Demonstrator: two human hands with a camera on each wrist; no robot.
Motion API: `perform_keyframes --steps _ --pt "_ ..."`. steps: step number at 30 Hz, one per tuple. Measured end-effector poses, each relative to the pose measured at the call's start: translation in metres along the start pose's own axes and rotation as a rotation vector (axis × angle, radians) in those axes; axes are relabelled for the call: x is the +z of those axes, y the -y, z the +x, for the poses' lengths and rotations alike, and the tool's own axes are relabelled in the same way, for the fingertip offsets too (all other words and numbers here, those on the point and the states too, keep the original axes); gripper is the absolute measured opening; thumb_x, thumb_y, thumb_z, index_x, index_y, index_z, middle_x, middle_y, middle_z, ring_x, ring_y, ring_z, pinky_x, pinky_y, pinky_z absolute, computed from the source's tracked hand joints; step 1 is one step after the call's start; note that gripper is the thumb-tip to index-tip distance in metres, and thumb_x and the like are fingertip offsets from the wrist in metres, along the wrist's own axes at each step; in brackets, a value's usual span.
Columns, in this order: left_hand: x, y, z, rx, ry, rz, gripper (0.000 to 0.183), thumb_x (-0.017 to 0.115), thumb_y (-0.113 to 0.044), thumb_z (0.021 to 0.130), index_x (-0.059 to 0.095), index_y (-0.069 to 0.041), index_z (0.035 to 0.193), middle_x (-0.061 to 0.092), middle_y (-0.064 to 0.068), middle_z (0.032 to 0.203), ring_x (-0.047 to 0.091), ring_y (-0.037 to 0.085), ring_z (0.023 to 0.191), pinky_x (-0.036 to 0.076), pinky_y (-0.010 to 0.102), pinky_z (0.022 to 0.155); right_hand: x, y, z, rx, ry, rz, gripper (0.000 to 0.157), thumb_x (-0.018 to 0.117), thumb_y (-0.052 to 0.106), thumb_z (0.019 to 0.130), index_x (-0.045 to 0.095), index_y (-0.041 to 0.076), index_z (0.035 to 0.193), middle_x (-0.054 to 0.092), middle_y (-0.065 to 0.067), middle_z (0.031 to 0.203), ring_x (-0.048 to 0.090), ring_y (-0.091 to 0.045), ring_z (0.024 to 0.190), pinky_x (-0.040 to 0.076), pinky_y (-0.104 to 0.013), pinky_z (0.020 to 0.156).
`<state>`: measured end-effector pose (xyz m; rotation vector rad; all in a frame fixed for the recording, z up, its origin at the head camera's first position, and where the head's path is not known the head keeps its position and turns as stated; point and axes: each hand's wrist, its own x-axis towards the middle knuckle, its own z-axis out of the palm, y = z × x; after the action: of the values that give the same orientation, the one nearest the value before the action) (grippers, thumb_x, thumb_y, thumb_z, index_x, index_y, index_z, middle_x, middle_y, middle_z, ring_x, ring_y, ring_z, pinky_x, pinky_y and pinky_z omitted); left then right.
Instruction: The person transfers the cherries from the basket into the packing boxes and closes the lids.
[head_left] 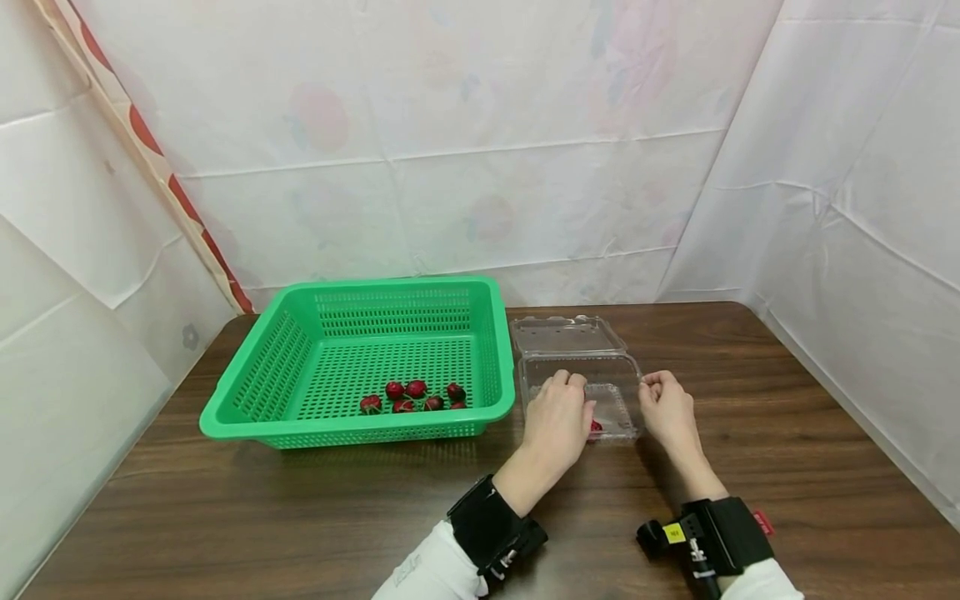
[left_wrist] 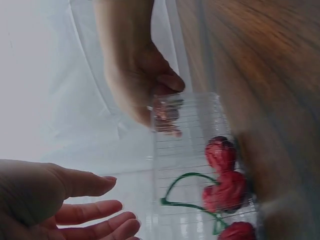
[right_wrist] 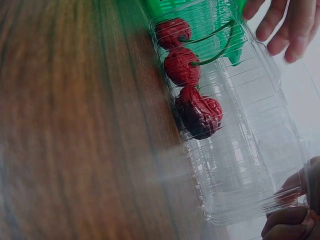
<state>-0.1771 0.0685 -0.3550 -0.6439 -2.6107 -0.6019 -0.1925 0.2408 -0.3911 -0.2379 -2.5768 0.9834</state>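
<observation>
I see right hand (head_left: 666, 412) pinching clear box (head_left: 611, 407) by its right rim; left hand (head_left: 557, 421) loose, holding nothing, at its left side. Cherries (head_left: 416, 389) in green basket (head_left: 352, 427) lie left, nearer left hand.

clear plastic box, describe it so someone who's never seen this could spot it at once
On the brown table, find the green basket. Just to its right in the head view sits the clear plastic box, lid open, gripped at one side by the right hand. Unlike the basket, it is smaller and fully see-through.
</observation>
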Motion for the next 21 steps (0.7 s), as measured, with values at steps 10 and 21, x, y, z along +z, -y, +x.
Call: perform_keyframes --steps 10,21 --pt "-0.027 -0.001 -0.003 0.081 -0.119 0.016 0.018 0.065 -0.020 0.081 0.063 -0.007 0.094 0.059 0.002 0.086 0.058 0.013 0.079 0.048 0.022 0.061 0.000 0.002 0.001 -0.002 -0.007 0.000 0.018 0.044 0.007 0.086 0.054 -0.006 0.093 0.045 -0.003 0.060 0.042 -0.016 0.052 0.035 -0.028 0.050" --pt "-0.047 0.014 0.000 0.110 -0.171 0.002 0.016 0.062 -0.018 0.083 0.063 -0.005 0.093 0.060 0.004 0.086 0.058 0.015 0.080 0.048 0.024 0.065 0.000 0.001 0.000 0.009 -0.002 -0.001 0.019 0.044 0.008 0.086 0.054 -0.006 0.094 0.046 -0.004 0.061 0.042 -0.016 0.052 0.035 -0.028 0.050"
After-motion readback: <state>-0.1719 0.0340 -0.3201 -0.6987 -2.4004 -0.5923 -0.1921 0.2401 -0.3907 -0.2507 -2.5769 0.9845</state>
